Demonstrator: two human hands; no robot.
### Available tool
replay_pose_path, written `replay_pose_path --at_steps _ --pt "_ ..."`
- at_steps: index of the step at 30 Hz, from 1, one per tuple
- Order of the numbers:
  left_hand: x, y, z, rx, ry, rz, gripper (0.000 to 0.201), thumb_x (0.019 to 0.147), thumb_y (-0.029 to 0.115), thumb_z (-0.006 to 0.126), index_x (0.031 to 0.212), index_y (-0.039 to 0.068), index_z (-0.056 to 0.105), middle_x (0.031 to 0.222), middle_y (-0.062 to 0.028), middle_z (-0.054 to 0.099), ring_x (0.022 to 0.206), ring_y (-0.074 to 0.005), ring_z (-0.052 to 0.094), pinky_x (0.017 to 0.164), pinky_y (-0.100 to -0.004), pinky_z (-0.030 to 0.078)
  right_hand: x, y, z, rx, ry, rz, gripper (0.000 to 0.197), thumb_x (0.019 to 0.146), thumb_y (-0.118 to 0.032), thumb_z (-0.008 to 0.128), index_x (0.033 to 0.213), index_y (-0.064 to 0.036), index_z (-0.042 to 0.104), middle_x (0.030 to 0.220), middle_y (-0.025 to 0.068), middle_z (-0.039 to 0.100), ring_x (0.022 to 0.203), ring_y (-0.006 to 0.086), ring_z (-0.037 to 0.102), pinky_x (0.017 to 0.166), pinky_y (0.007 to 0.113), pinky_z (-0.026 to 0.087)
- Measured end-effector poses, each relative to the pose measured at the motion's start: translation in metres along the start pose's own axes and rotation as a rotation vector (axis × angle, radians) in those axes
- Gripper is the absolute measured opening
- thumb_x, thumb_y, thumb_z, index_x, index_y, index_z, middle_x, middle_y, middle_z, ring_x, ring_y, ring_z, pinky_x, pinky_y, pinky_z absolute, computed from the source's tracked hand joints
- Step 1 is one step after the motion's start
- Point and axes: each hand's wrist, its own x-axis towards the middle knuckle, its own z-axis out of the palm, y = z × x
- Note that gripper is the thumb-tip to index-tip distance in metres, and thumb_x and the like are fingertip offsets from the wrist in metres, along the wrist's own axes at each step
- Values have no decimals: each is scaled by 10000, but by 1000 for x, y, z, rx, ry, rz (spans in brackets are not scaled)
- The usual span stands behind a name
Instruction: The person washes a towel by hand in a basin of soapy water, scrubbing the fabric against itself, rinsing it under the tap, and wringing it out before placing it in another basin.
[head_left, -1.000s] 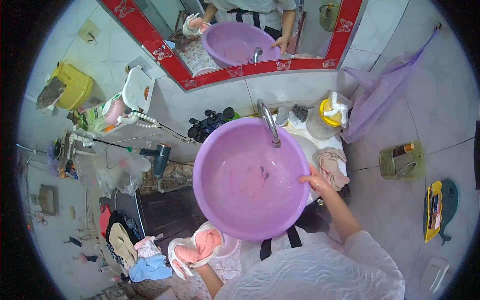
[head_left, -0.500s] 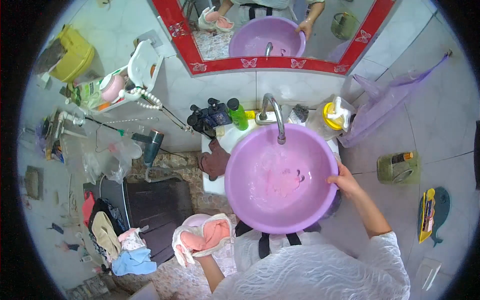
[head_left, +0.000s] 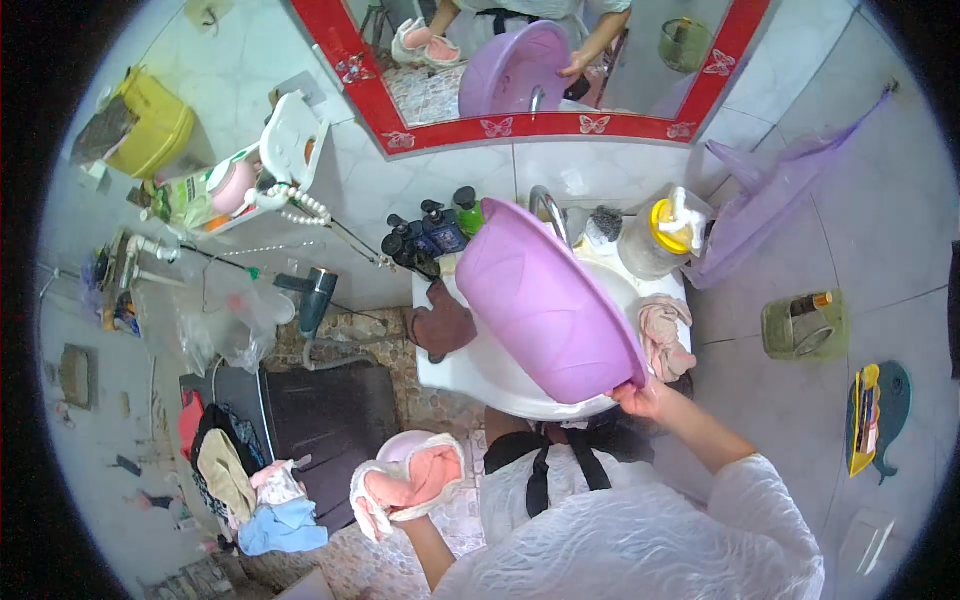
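Head view: 1 purple basin [head_left: 555, 310] is leaning steeply above the white sink [head_left: 462, 374].
The right hand [head_left: 640, 400] is clamping the basin's rim near the sink's front right corner; the opening is facing the right edge. The left hand [head_left: 410, 522] is supporting 1 pink-and-white fabric bundle [head_left: 432, 474] off the front left corner; its fingers are hiding underneath, so closure cannot be told. Assessment: 1-handed tilting is calling for a firm rim grip, slow wrist rotation, and clearance from the tap [head_left: 541, 200] and beige cloth [head_left: 662, 335].
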Motion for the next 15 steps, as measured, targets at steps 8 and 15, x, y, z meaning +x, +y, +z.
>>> replay_pose_path --at_steps 8,15 --pt "-8 -9 -3 20 -11 -32 460 827 418 482 1158 99 503 1160 -35 508 1085 -214 453 981 -400 302 3 6 0 82 1 -15 163 809 -125 523 889 17 537 785 98 566 578 140 566 494 226 507" --pt "-2 -2 -5 26 -24 -28 457 827 421 480 1155 103 506 1157 -30 509 1084 -210 452 984 -399 296 -7 -5 7 -642 381 -639 421 674 -15 524 1085 32 442 935 109 562 819 195 570 691 284 494"
